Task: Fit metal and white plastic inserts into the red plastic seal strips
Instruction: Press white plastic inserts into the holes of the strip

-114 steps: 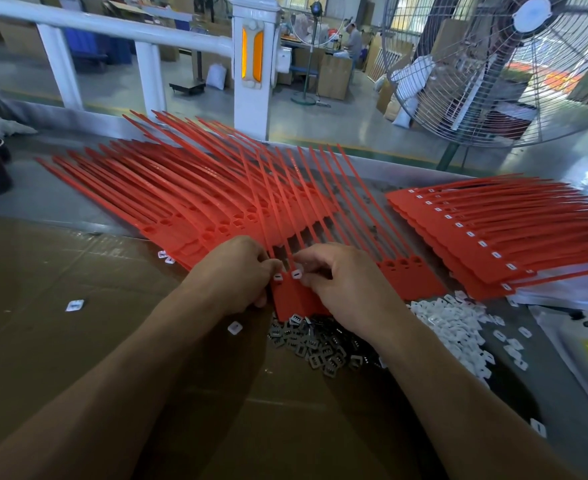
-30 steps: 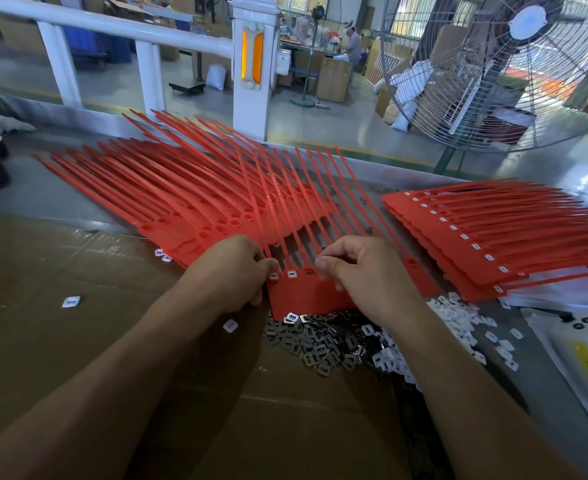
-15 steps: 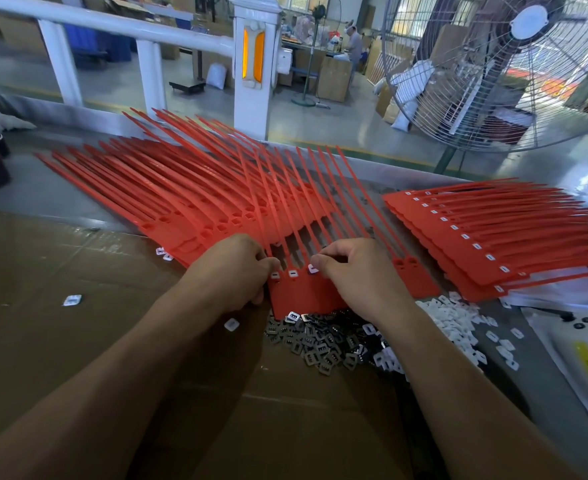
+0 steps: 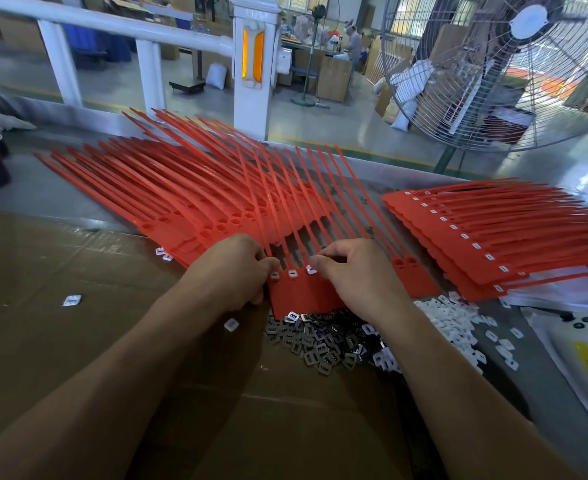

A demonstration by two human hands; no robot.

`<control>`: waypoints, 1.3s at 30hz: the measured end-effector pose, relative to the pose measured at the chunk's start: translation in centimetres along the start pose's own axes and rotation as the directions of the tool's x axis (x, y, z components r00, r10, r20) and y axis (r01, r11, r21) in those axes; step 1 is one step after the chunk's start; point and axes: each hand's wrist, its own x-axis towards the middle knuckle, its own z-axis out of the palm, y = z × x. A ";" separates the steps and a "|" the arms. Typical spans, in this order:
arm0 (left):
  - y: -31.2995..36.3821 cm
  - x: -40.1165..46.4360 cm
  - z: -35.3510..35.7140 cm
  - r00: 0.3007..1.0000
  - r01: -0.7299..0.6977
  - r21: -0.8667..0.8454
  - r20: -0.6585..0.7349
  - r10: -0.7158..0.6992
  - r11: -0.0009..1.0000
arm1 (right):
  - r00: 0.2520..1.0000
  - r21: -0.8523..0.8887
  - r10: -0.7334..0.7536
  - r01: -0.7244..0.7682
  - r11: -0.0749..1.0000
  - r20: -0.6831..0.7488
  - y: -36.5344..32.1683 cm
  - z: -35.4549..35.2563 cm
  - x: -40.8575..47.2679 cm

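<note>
While the left hand (image 4: 232, 271) grips the red seal strip (image 4: 299, 292) by its edge, the right hand (image 4: 358, 271) pinches a white insert (image 4: 311, 270) onto it; metal inserts (image 4: 320, 344) lie heaped just below both hands.

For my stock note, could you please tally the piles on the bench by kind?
Red strip piles: 2
Metal insert heaps: 1
White insert heaps: 1
Total: 4
</note>
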 end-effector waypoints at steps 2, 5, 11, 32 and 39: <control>0.0 0.0 0.0 1.000 -0.002 0.001 -0.003 0.002 1.000 | 1.000 0.002 0.001 -0.001 1.000 -0.001 -0.1 0.1 0.0; 0.0 0.0 0.0 1.000 -0.010 0.011 -0.006 0.010 1.000 | 1.000 -0.010 -0.001 0.001 1.000 -0.015 -0.2 0.3 -0.1; 0.1 0.0 -0.1 1.000 -0.008 0.012 0.000 0.008 1.000 | 0.998 -0.034 -0.029 0.027 0.999 -0.051 -0.2 0.5 -0.1; -0.2 0.0 0.1 0.999 -0.028 0.039 -0.018 0.029 0.999 | 0.935 -0.608 -0.236 0.351 0.712 0.264 -1.6 -1.1 -1.9; -0.2 -0.1 0.0 0.999 -0.025 0.006 -0.024 0.025 1.000 | 0.914 -0.284 -0.112 0.235 0.930 0.390 -0.1 -6.1 -2.1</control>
